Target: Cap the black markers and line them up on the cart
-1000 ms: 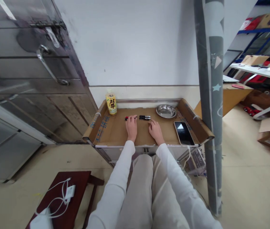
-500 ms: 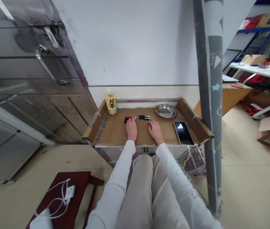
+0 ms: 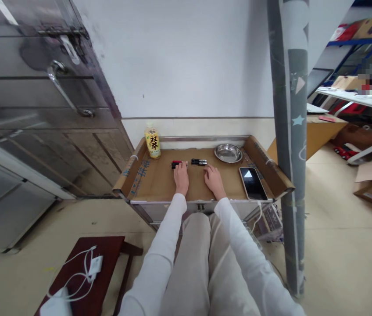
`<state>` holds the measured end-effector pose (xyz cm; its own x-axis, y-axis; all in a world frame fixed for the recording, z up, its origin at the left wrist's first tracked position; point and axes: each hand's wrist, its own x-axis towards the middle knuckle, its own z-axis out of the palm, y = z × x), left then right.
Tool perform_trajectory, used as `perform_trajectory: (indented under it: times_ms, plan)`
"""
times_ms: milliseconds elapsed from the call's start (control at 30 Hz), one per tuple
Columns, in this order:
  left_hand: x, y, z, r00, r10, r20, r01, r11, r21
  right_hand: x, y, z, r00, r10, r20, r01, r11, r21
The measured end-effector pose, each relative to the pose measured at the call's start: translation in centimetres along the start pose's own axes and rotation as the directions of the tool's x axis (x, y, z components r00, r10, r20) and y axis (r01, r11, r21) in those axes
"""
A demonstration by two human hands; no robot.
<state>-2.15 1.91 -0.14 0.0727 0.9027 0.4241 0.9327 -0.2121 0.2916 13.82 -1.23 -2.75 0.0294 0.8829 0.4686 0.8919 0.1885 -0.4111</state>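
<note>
Two small groups of pens lie crosswise near the middle of a cardboard-lined tabletop (image 3: 159,186). The left group, red and black pens (image 3: 174,164), sits partly under the fingers of a person's left hand (image 3: 181,179). That hand is palm down with its fingers bent over the right end of the group; whether it grips a pen cannot be told. Just to the right are black pens (image 3: 199,162) with silvery ends, lying side by side. The right hand (image 3: 214,181) rests near their right end, loosely curled and partly open; its underside is hidden, so whether it holds anything cannot be told.

Farther out, a yellow-labelled bottle (image 3: 153,142) stands upright in the back left corner. A round, shallow metal dish (image 3: 228,153) sits toward the back right, and a phone (image 3: 253,183) lies face up nearer the front right, with a white cable (image 3: 259,216) at its lower edge. Behind the table rises a pale wall (image 3: 186,61).
</note>
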Motion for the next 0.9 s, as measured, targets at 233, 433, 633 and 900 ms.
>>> perform_trajectory:
  times_ms: [233,433,633,900]
  plan:
    - [0.11,-0.34,0.70,0.999,-0.046,-0.002,0.046,0.999,-0.003,0.23,-0.26,0.01,1.000,-0.001,0.012,0.001,0.999,-0.051]
    - [0.32,0.01,0.49,0.996,-0.085,0.006,0.085,0.996,-0.030,0.22,-0.42,0.35,1.000,0.004,-0.013,-0.006,0.994,-0.112]
    - [0.29,0.46,0.53,0.995,0.081,0.052,-0.079,0.996,-0.037,0.04,-0.63,0.55,0.999,0.050,0.006,-0.048,0.984,-0.170]
    - [0.33,0.54,0.83,0.975,0.208,0.081,-0.204,0.977,-0.063,0.15,-0.87,0.15,0.996,0.082,0.024,-0.076,0.982,-0.172]
